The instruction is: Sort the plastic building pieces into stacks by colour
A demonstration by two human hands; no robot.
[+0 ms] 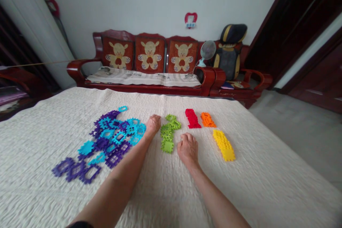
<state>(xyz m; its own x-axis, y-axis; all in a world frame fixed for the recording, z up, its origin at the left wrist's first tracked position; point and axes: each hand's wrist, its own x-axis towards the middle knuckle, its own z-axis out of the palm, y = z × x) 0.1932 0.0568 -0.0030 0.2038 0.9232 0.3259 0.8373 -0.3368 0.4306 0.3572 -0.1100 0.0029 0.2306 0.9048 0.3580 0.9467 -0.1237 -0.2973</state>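
Observation:
Flat plastic puzzle tiles lie on a cream quilted cover [171, 188]. My left hand [153, 124] rests with curled fingers between a loose heap of purple and cyan tiles [107, 139] and a row of green tiles [168, 132]. My right hand [187, 148] lies knuckles up, fingers curled, just right of the green row's near end. I cannot make out a tile inside either hand. A red stack [192, 118], an orange stack [207, 119] and a yellow row [223, 145] lie to the right.
A red wooden sofa [149, 64] with bear cushions stands behind the cover, with a small fan [207, 51] and a dark seat pad [229, 51] at its right end. A dark wooden door [307, 32] is at the right. Bare floor [299, 131] lies beyond the cover's right edge.

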